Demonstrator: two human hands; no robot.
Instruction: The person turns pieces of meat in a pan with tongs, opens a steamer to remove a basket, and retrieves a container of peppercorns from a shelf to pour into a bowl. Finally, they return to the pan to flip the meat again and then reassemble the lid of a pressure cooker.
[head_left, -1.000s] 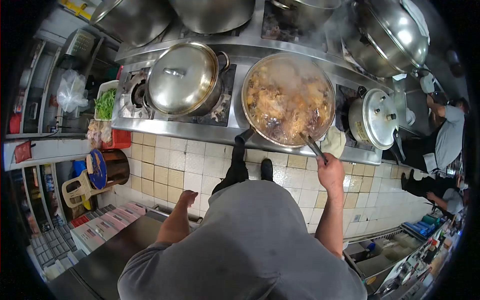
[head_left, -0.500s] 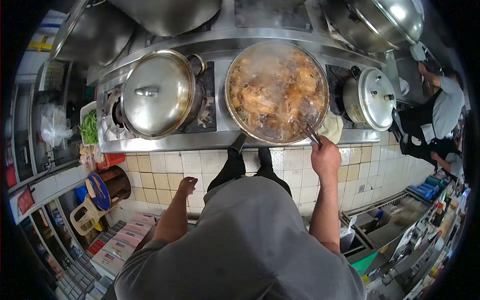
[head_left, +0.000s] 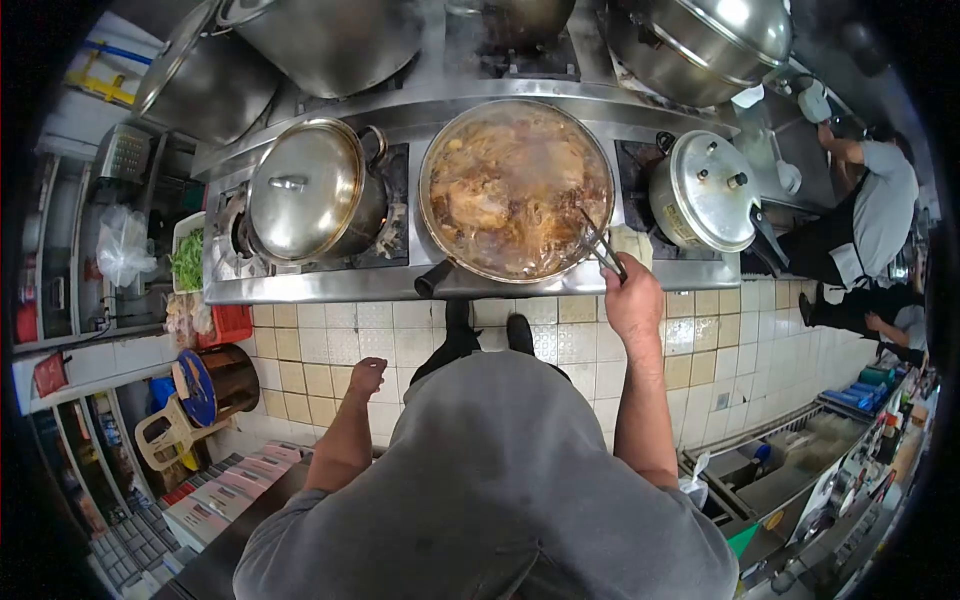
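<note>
Tongs (head_left: 600, 250) are gripped at their rear end by the right hand (head_left: 633, 300), fingers closed around them. Their long axis runs forward and slightly leftward from that hand, with the tips dipped into the braised meat (head_left: 500, 190) at the near-right edge of the large pan (head_left: 422, 200). The left hand (head_left: 366, 376) hangs well apart, lower and further back, loosely curled and holding nothing, so the right hand is nearer. A lidded pot (head_left: 300, 190) stands left of the pan. A pressure cooker (head_left: 705, 190) stands forward and right of the right hand.
</note>
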